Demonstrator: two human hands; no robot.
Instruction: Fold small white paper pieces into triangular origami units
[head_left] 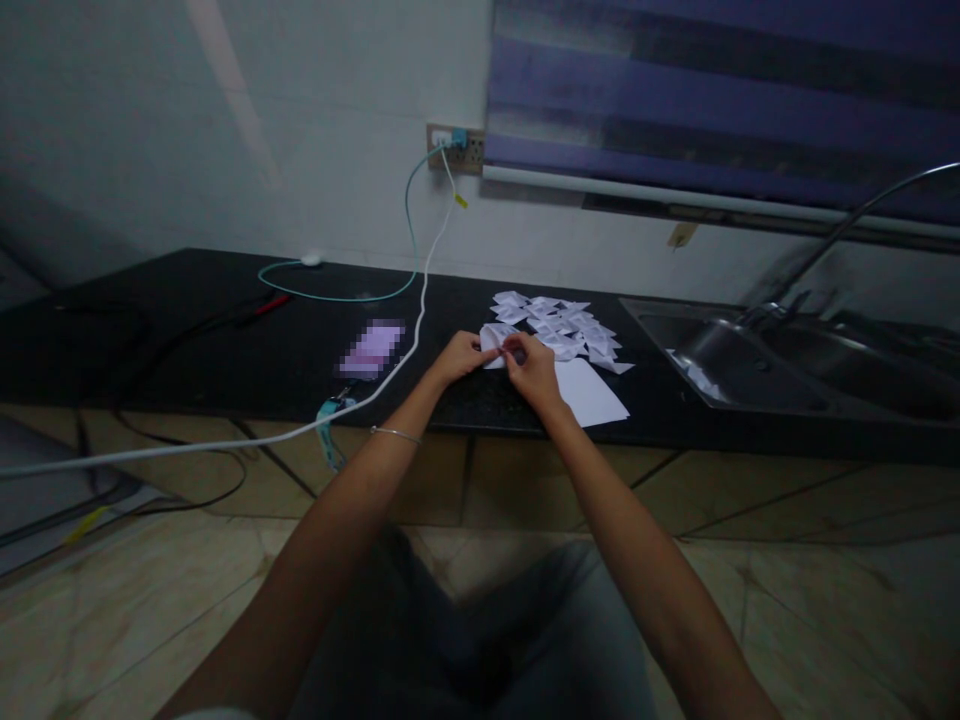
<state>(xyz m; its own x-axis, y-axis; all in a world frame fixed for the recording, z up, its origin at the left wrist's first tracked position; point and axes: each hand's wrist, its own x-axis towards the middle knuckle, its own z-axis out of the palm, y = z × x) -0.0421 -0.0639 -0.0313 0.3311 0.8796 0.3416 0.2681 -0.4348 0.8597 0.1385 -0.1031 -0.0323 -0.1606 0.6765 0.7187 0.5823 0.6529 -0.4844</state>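
Between my two hands is a small piece of folded white paper [491,338], just above the dark countertop. My left hand [461,357] grips its left and lower side, with the thumb on the paper. From the right, my right hand [534,368] pinches the same paper, its thumb and fingertips close to my left thumb. Right behind them lies a group of several folded white paper pieces [566,322]. A stack of flat white paper sheets [589,393] rests beside my right wrist, partly covered by it. The exact fold is too small to make out.
A metal sink [720,360] with a curved tap [772,312] is on the right. Left of my hands lies a blurred-out phone [373,348] with a teal strap [327,430]. A white cable [360,402] runs from the wall socket [474,150] across the black counter [187,310].
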